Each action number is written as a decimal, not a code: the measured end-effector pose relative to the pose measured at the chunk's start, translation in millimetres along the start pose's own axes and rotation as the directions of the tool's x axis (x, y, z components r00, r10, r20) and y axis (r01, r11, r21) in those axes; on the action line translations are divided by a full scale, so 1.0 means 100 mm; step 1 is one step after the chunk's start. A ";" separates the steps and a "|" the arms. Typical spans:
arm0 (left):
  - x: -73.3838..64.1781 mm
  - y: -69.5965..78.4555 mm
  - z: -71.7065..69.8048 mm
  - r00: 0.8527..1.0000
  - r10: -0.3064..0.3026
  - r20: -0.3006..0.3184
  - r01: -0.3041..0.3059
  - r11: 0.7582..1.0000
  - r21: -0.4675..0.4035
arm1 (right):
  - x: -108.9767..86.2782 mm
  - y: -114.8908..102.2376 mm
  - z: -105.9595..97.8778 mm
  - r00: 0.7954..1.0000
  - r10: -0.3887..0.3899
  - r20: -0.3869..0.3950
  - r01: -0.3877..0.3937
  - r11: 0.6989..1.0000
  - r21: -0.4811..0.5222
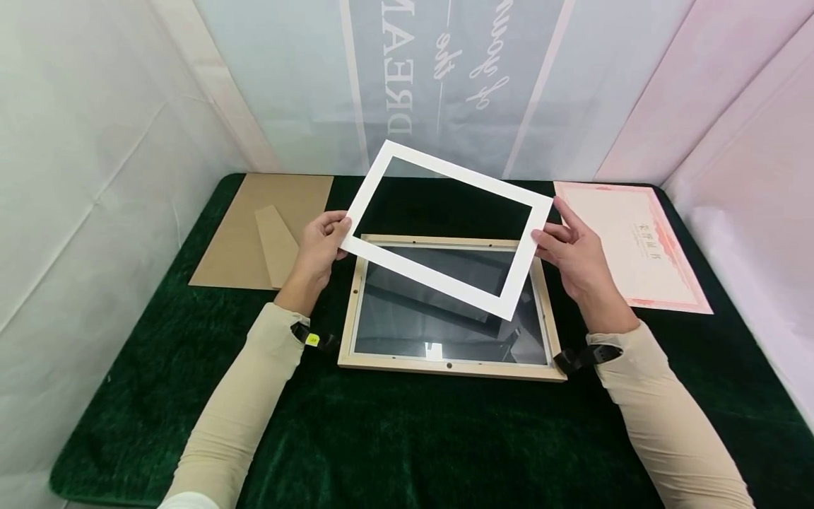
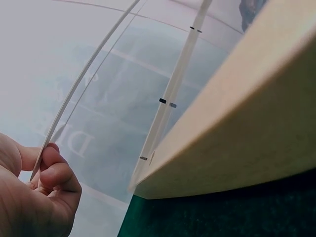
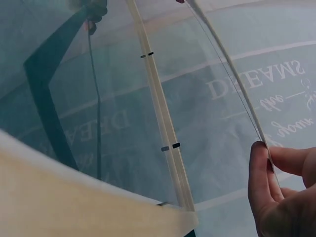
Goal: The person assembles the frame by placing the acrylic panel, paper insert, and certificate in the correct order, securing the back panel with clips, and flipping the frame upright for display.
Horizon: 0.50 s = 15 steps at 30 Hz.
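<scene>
A white rectangular picture mat (image 1: 426, 273) with a cut-out middle is held tilted above a light wooden picture frame (image 1: 394, 364). My left hand (image 1: 316, 251) pinches its left edge between thumb and fingers. At the opposite edge, my right hand (image 1: 581, 261) grips it with the thumb on the face. Both wrist views catch the mat edge-on, as a thin strip (image 2: 72, 89) and a curved line (image 3: 237, 79). Below, the frame lies flat on the table, with a shiny clear pane (image 1: 388, 336) inside reflecting the mat. The mat covers part of the frame's far side.
On the left lies a brown backing board (image 1: 219, 247) with a tapered stand flap (image 1: 278, 244). A pink-bordered certificate sheet (image 1: 604, 226) lies on the right. Dark green cloth (image 1: 407, 445) covers the table, and a lettered backdrop (image 1: 292, 85) hangs behind it.
</scene>
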State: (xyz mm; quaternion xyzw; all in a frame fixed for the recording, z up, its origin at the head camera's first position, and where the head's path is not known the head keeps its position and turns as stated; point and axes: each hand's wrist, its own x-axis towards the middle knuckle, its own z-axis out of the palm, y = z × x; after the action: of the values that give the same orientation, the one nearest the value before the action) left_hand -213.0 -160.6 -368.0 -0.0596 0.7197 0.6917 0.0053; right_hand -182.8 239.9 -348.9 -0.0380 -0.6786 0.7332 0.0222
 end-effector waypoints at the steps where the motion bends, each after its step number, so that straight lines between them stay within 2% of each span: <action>1: 0.00 0.00 0.00 1.000 0.001 0.000 -0.001 1.000 -0.005 | 0.00 0.00 0.00 1.000 -0.003 -0.013 0.003 1.000 -0.003; 6: -0.02 0.02 0.02 1.000 0.000 0.005 0.001 1.000 -0.015 | -0.01 0.00 0.00 0.997 0.008 -0.072 -0.009 1.000 -0.020; 15: 0.00 0.02 0.02 1.000 0.000 0.031 0.001 1.000 -0.017 | 0.01 -0.01 -0.02 0.998 0.015 -0.069 -0.020 0.998 -0.066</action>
State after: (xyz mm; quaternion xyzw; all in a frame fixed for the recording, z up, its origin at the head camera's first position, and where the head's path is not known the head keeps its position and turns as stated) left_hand -213.2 -158.7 -366.0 -0.0491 0.7135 0.6987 0.0159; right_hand -183.2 241.6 -348.5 -0.0697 -0.7012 0.7085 0.0376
